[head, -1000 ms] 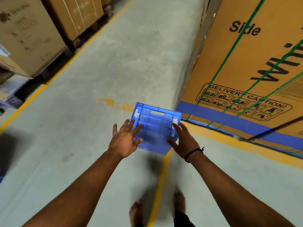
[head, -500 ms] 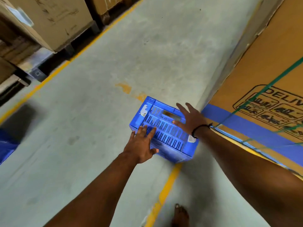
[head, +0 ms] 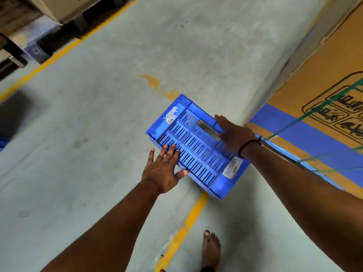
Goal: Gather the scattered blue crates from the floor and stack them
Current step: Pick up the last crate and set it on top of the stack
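A blue slotted plastic crate point(head: 196, 146) lies on its side on the grey floor, beside the corner of a big cardboard box. Its slotted wall faces up, with a handle cut-out and two white stickers. My right hand point(head: 234, 135) grips the crate's far rim at the handle cut-out, a black band on the wrist. My left hand point(head: 164, 170) rests flat with spread fingers on the near lower edge of the slotted wall. A second blue crate point(head: 2, 141) just shows at the left frame edge.
A large strapped cardboard box point(head: 322, 79) with a blue band stands close on the right. A yellow floor line point(head: 184, 228) runs under the crate toward my bare foot point(head: 211, 250). Cardboard boxes on pallets point(head: 45, 18) line the far left behind another yellow line.
I have come closer and bent lower over the crate. My right hand has moved from the crate's side to its far rim at the handle; my left hand has settled on the near edge.
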Demonstrator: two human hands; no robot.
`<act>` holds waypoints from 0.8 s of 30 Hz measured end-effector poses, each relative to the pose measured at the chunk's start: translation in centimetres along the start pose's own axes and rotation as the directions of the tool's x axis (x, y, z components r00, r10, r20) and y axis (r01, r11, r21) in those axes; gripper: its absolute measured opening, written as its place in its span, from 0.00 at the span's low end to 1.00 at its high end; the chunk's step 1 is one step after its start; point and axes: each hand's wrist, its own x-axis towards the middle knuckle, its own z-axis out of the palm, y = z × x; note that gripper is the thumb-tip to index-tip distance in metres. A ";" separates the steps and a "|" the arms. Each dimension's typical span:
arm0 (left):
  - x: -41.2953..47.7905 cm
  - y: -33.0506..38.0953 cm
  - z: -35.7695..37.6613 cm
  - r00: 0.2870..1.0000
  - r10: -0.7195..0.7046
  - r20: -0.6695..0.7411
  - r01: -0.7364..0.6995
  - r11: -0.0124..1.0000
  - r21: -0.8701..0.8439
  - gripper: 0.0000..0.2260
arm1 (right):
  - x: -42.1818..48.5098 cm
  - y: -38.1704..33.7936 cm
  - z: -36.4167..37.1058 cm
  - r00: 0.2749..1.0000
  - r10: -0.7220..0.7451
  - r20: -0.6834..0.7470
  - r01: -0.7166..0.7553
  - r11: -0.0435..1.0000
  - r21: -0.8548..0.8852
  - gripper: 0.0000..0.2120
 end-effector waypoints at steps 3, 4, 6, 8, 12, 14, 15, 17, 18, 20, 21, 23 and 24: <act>-3.2 -2.4 1.3 0.993 -0.092 0.067 0.095 0.994 -0.050 0.41 | -3.9 -3.8 0.5 0.992 -0.108 0.071 0.103 0.992 0.075 0.34; -4.3 -3.2 1.6 0.988 -0.124 0.096 0.131 0.989 -0.072 0.40 | -5.1 -5.6 1.0 0.981 -0.166 0.101 0.150 0.978 0.147 0.37; -6.4 -4.1 2.2 0.981 -0.173 0.092 0.186 0.970 -0.159 0.36 | -6.9 -9.4 2.7 0.955 -0.271 0.120 0.236 0.940 0.246 0.41; -8.1 -4.1 3.1 0.979 -0.202 0.029 0.199 0.909 -0.365 0.30 | -8.3 -13.0 4.9 0.956 -0.279 0.092 0.248 0.934 0.257 0.43; -9.6 -2.8 4.2 0.894 -0.445 0.047 0.115 0.127 -0.985 0.14 | -10.2 -19.8 9.1 0.987 -0.153 0.055 0.131 0.949 0.285 0.46; -10.1 -3.2 4.9 0.841 -0.515 0.168 0.038 -0.253 -0.967 0.12 | -11.0 -22.4 11.8 0.984 -0.162 0.068 0.135 0.945 0.297 0.48; -10.3 -3.7 5.2 0.808 -0.546 0.221 0.050 -0.310 -0.949 0.12 | -11.4 -23.5 13.1 0.982 -0.172 0.076 0.141 0.941 0.309 0.48; -10.7 -5.3 7.0 0.737 -0.613 0.284 0.113 -0.302 -0.947 0.12 | -12.1 -25.5 16.1 0.978 -0.187 0.097 0.146 0.932 0.331 0.49; -11.0 -6.2 8.5 0.706 -0.643 0.297 0.158 -0.266 -0.951 0.13 | -12.4 -26.4 17.5 0.975 -0.192 0.110 0.141 0.924 0.356 0.49; -11.5 -8.0 11.5 0.656 -0.688 0.311 0.271 -0.170 -0.948 0.12 | -12.9 -28.1 20.6 0.962 -0.222 0.156 0.138 0.895 0.425 0.52; -11.9 -8.9 12.9 0.631 -0.706 0.320 0.323 -0.136 -0.937 0.10 | -13.2 -28.8 22.2 0.947 -0.252 0.199 0.138 0.878 0.458 0.54; -12.6 -10.6 15.2 0.604 -0.727 0.328 0.395 -0.084 -0.915 0.08 | -13.9 -29.6 24.6 0.918 -0.309 0.250 0.143 0.844 0.517 0.55; -12.8 -11.4 16.2 0.597 -0.733 0.327 0.415 -0.066 -0.907 0.09 | -14.2 -29.5 25.4 0.909 -0.318 0.268 0.125 0.823 0.554 0.54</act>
